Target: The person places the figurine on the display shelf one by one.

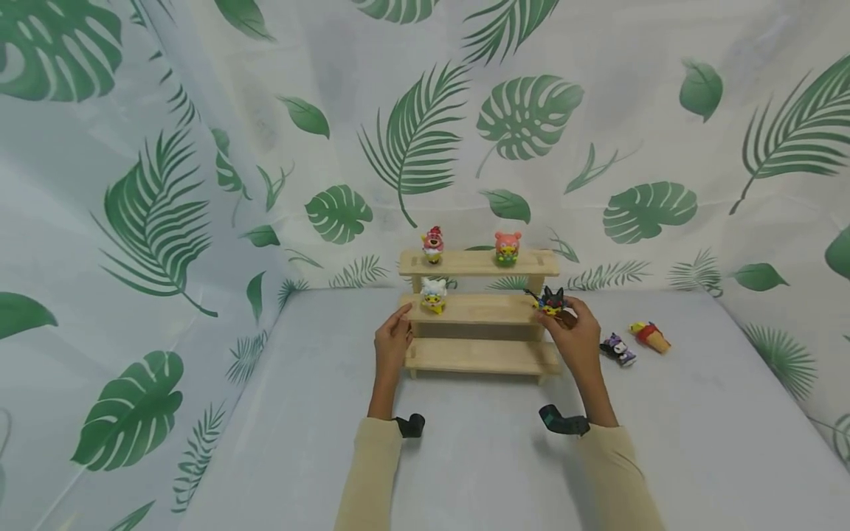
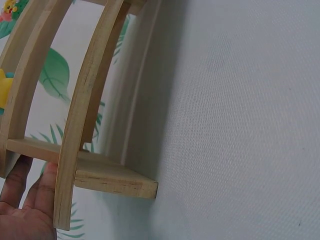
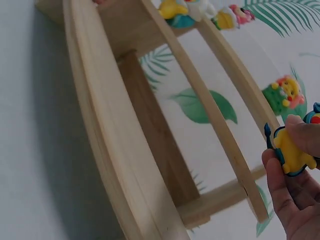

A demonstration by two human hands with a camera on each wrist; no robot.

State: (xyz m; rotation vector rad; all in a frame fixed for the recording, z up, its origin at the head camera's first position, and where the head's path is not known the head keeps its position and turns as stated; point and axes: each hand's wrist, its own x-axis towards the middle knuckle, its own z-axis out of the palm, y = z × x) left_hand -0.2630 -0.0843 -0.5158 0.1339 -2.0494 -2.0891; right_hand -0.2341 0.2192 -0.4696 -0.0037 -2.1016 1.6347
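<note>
My right hand (image 1: 576,330) pinches a figurine (image 1: 552,301) with a black eared hood at the right end of the middle tier of a wooden three-tier display stand (image 1: 481,355). Its yellow body and dark blue tail show between thumb and fingers in the right wrist view. At the stand's left end, my left hand (image 1: 394,338) touches the middle tier. The left wrist view has its fairly straight fingers (image 2: 44,192) against the side support. A white-hooded figurine (image 1: 434,295) stands on the middle tier's left; the top tier bears a red-and-pink figurine (image 1: 433,245) and a pink-hooded figurine (image 1: 508,249).
Right of the stand, a purple-and-black figurine (image 1: 618,349) and an ice-cream-cone-shaped figurine (image 1: 651,337) lie on the pale tabletop (image 1: 478,450). A leaf-printed sheet (image 1: 425,133) hangs behind the stand and along the left.
</note>
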